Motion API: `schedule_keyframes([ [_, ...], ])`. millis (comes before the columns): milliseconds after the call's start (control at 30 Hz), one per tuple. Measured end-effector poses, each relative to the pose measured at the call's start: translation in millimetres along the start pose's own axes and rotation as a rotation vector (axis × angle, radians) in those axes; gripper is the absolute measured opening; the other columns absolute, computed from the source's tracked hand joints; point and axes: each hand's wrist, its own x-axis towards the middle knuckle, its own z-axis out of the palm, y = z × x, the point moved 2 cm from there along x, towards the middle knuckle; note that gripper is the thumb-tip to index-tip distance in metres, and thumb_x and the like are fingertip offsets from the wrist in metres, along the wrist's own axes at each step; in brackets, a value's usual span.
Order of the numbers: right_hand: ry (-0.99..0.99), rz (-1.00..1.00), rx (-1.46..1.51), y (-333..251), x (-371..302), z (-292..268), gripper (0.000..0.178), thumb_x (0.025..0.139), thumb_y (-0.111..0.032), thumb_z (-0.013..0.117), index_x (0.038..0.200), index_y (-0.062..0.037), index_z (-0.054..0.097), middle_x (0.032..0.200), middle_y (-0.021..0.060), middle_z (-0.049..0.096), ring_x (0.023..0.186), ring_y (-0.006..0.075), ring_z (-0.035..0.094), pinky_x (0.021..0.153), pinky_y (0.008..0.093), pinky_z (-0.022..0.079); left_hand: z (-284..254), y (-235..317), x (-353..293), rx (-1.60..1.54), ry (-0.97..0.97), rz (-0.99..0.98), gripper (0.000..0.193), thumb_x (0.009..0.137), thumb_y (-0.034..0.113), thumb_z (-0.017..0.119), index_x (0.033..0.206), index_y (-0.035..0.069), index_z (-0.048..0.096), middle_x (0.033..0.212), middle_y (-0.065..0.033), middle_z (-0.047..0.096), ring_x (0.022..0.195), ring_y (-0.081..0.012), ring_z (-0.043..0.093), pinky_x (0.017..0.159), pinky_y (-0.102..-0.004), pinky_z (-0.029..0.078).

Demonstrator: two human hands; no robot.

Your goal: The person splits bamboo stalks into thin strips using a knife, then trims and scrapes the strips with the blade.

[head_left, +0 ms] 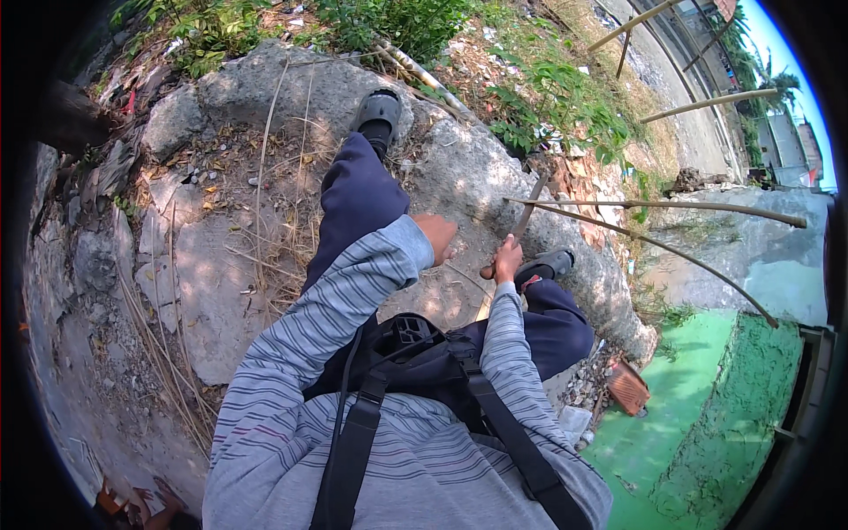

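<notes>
My right hand [507, 258] is closed around the handle of a machete [530, 208], whose blade slants up and away over the rough concrete ledge. The handle's brown end shows below my fist. My left hand [436, 237] is held to the left, apart from the blade, with its fingers curled in; whether anything small is inside cannot be seen. Two thin sticks [698, 204] stretch off to the right, their near ends by the machete blade. My shoes, the left one [380, 108] and the right one [555, 261], stand wide apart on the broken concrete.
Broken concrete slabs [212, 274] and dry stalks [168, 353] cover the ground at left. Leafy plants [565, 93] grow beyond the ledge. Bamboo poles [707, 105] stick out at upper right. A green wall [671, 397] and a brick piece [628, 387] lie at lower right.
</notes>
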Motion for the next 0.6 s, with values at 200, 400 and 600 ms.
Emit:
schedule_keyframes([
  [200, -0.156, 0.092, 0.255, -62, -35, 18, 0.034, 0.104, -0.039, 0.052, 0.095, -0.0057, 0.053, 0.06, 0.0006, 0.045, 0.041, 0.0141, 0.045, 0.038, 0.0319, 0.039, 5, -10, -10, -0.083, 0.035, -0.016, 0.047, 0.096, 0.038, 0.066, 0.123, 0.002, 0.052, 0.103, -0.0231, 0.069, 0.103, -0.0425, 0.067, 0.087, -0.0515, 0.053],
  [400, -0.02, -0.123, 0.149, -137, -53, -12, 0.032, 0.105, -0.036, 0.052, 0.097, -0.0055, 0.055, 0.06, -0.0005, 0.048, 0.042, 0.0098, 0.046, 0.037, 0.0285, 0.037, 6, -16, -19, -0.068, 0.014, -0.022, 0.047, 0.095, 0.038, 0.066, 0.121, 0.001, 0.052, 0.102, -0.0236, 0.069, 0.1, -0.0438, 0.067, 0.085, -0.0522, 0.053],
  [600, -0.062, 0.025, 0.106, -74, -41, 10, 0.033, 0.104, -0.036, 0.052, 0.092, -0.006, 0.05, 0.059, 0.0016, 0.047, 0.04, 0.0146, 0.046, 0.036, 0.0314, 0.038, -6, -8, -16, -0.048, 0.032, -0.008, 0.049, 0.095, 0.039, 0.067, 0.122, 0.0, 0.053, 0.101, -0.0228, 0.07, 0.1, -0.0423, 0.068, 0.085, -0.0516, 0.054],
])
